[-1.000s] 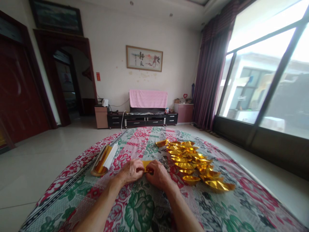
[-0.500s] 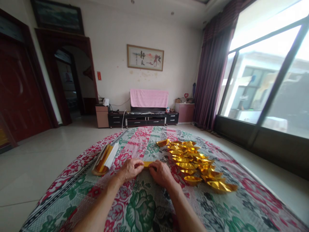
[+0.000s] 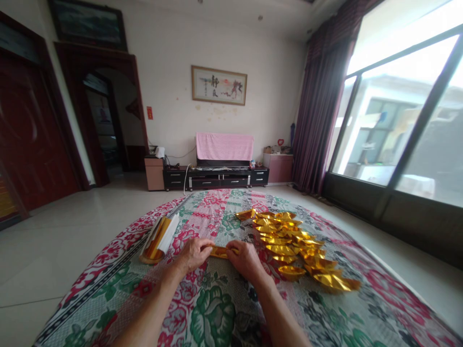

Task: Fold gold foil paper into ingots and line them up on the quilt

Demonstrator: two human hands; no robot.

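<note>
A folded strip of gold foil paper [image 3: 219, 252] stretches between my two hands, just above or on the flowered cloth. My left hand [image 3: 197, 253] pinches its left end between thumb and fingers. At the other end, my right hand [image 3: 245, 258] grips the strip, its fingers curled over the paper. To the right lie several folded gold paper ingots [image 3: 291, 272] in rough rows. Left of my hands rests a stack of gold and white paper sheets [image 3: 161, 239], curled upward at the sides.
A round table with a flowered tablecloth [image 3: 213, 313] fills the foreground. Beyond it, a low black TV cabinet [image 3: 219, 181] stands at the wall, with a pink cloth [image 3: 224, 146] over the television. A large window [image 3: 390, 130] is on the right.
The strip between my hands shows a wider, shinier face than before, and my hands are slightly farther apart. The ingots and the paper stack stay where they were on the cloth.
</note>
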